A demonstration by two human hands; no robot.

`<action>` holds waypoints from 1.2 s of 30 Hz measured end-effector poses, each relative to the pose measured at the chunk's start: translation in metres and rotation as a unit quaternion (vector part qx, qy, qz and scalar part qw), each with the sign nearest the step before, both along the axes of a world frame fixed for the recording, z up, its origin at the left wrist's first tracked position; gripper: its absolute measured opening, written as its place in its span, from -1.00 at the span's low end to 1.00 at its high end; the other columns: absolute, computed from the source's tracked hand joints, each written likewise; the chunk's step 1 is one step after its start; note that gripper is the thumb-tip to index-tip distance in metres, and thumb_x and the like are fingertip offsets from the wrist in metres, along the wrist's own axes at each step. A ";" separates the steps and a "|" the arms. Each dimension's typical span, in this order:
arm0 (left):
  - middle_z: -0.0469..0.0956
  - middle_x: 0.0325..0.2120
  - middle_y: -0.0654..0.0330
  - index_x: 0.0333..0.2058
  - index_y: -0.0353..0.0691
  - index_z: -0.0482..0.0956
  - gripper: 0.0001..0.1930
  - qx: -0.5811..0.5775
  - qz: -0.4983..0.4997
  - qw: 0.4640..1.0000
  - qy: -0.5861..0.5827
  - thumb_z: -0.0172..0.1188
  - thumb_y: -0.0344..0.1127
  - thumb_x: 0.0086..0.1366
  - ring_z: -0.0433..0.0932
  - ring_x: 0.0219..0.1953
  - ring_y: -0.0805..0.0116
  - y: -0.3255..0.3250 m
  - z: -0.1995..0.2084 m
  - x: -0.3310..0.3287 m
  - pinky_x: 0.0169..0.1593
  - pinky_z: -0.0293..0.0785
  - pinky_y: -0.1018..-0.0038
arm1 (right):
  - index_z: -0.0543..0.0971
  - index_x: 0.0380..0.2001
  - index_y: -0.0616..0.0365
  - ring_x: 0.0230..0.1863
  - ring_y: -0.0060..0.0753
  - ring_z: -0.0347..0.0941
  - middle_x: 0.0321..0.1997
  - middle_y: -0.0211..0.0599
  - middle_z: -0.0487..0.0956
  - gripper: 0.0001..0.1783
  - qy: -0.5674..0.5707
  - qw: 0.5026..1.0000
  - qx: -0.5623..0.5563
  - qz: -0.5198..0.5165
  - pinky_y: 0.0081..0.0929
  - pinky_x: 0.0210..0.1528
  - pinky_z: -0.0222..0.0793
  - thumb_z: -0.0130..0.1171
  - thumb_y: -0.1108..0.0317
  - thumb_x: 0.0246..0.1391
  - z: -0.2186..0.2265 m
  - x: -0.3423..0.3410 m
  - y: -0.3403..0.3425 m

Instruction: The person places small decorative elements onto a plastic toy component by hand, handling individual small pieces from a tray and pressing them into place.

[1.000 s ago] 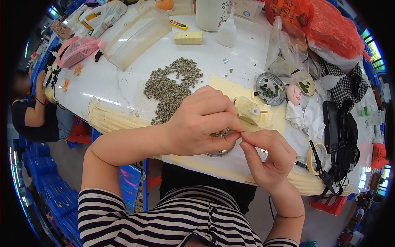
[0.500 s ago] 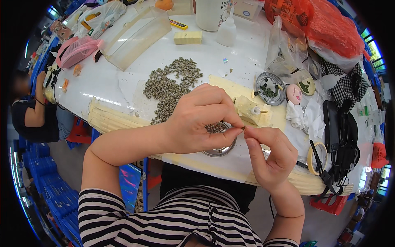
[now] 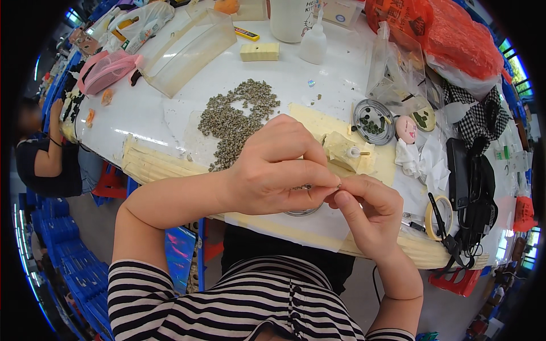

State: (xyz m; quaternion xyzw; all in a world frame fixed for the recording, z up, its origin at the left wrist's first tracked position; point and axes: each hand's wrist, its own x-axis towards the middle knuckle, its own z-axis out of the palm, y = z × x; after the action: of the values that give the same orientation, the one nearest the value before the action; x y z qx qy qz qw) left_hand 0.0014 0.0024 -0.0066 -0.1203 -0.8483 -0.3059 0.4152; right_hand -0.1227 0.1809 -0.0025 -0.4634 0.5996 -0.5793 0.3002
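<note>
My left hand (image 3: 287, 165) and my right hand (image 3: 369, 210) meet above the near part of the table, fingertips pinched together. Between them is a tiny dark piece (image 3: 339, 186), too small and too covered by fingers to name. Under my left hand sits a round metal dish (image 3: 307, 212), mostly hidden, with small pieces in it. A spread of small grey-brown metallic pieces (image 3: 239, 119) lies just beyond my left hand. Past my right fingertips stands a block wrapped in cream tape (image 3: 347, 153), with a white nozzle-like tip on it.
A round tin with dark green bits (image 3: 373, 122) lies at the right, near a pink egg-shaped item (image 3: 406, 129) and crumpled tissue (image 3: 424, 165). A tape roll (image 3: 446, 219) and black straps (image 3: 475, 199) lie farther right. Beyond stand a squeeze bottle (image 3: 313, 45) and clear tray (image 3: 190, 51). Another person (image 3: 48, 150) sits left.
My right hand has shifted slightly left and its fingers have curled in closer to my left fingertips. The metal dish is now more covered by my left hand.
</note>
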 end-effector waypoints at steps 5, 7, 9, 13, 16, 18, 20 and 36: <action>0.57 -0.43 0.39 -0.33 -0.09 0.71 -0.70 0.021 -0.030 0.999 -0.015 0.48 -0.50 -0.12 0.51 -0.43 0.43 0.000 -0.001 -0.001 -0.36 0.32 0.47 | 0.64 -0.17 0.34 -0.31 -0.56 0.57 -0.31 -0.27 0.66 -0.83 -0.157 0.987 0.026 0.019 -0.62 -0.22 0.48 0.26 0.54 0.15 0.004 0.001 0.001; 0.56 -0.43 0.39 -0.34 -0.09 0.71 -0.70 0.016 -0.031 0.999 -0.014 0.48 -0.50 -0.12 0.51 -0.43 0.43 -0.001 0.000 -0.001 -0.36 0.32 0.48 | 0.63 -0.20 0.34 -0.33 -0.57 0.56 -0.31 -0.28 0.65 -0.85 -0.165 0.986 0.018 0.016 -0.64 -0.22 0.47 0.27 0.54 0.14 0.001 -0.001 0.002; 0.56 -0.44 0.38 -0.35 -0.09 0.70 -0.71 0.012 -0.025 1.000 -0.015 0.48 -0.50 -0.12 0.51 -0.44 0.43 -0.001 0.000 -0.001 -0.36 0.31 0.48 | 0.63 -0.26 0.32 -0.35 -0.59 0.55 -0.32 -0.29 0.65 -0.88 -0.112 0.993 0.023 -0.018 -0.64 -0.25 0.46 0.29 0.56 0.11 0.000 0.001 0.002; 0.54 -0.46 0.37 -0.37 -0.11 0.68 -0.72 0.001 -0.004 1.000 -0.016 0.47 -0.50 -0.13 0.50 -0.44 0.41 0.000 0.000 -0.002 -0.36 0.31 0.47 | 0.65 -0.32 0.30 -0.39 -0.61 0.53 -0.36 -0.31 0.64 -0.90 0.006 0.998 -0.014 -0.056 -0.65 -0.29 0.45 0.32 0.57 0.06 -0.004 0.001 0.001; 0.53 -0.47 0.36 -0.38 -0.12 0.67 -0.72 -0.012 0.013 1.000 -0.019 0.48 -0.50 -0.14 0.50 -0.45 0.40 0.000 0.001 -0.001 -0.36 0.30 0.47 | 0.66 -0.34 0.30 -0.40 -0.60 0.52 -0.37 -0.31 0.64 -0.91 0.069 0.995 -0.028 -0.072 -0.66 -0.31 0.44 0.33 0.58 0.04 -0.003 0.002 0.000; 0.53 -0.47 0.36 -0.37 -0.12 0.67 -0.72 -0.015 0.019 1.000 -0.021 0.48 -0.50 -0.14 0.50 -0.44 0.40 0.000 0.002 -0.001 -0.35 0.31 0.46 | 0.66 -0.31 0.30 -0.40 -0.60 0.53 -0.37 -0.31 0.64 -0.90 0.051 0.996 -0.023 -0.071 -0.66 -0.30 0.44 0.31 0.56 0.07 -0.004 0.002 0.000; 0.53 -0.47 0.36 -0.37 -0.11 0.68 -0.72 -0.010 0.016 1.000 -0.022 0.48 -0.49 -0.13 0.50 -0.44 0.40 -0.001 0.001 -0.002 -0.34 0.31 0.46 | 0.65 -0.28 0.31 -0.39 -0.60 0.53 -0.37 -0.31 0.64 -0.90 0.004 0.998 0.000 -0.068 -0.65 -0.28 0.45 0.28 0.55 0.11 -0.002 0.003 0.000; 0.58 -0.41 0.36 -0.32 -0.10 0.71 -0.74 0.036 -0.049 0.996 -0.069 0.51 -0.43 -0.05 0.50 -0.38 0.40 -0.004 0.000 -0.003 -0.26 0.31 0.47 | 0.57 -0.38 0.29 -0.43 -0.63 0.46 -0.46 -0.38 0.56 -0.96 -0.034 0.997 0.032 -0.060 -0.65 -0.35 0.38 0.22 0.54 0.14 -0.002 0.002 0.002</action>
State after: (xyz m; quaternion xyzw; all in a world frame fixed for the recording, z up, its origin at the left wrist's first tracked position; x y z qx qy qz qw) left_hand -0.0021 -0.0014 -0.0064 -0.1256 -0.8564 -0.3639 0.3440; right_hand -0.1203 0.1824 -0.0045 -0.3970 0.6342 -0.5922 0.2993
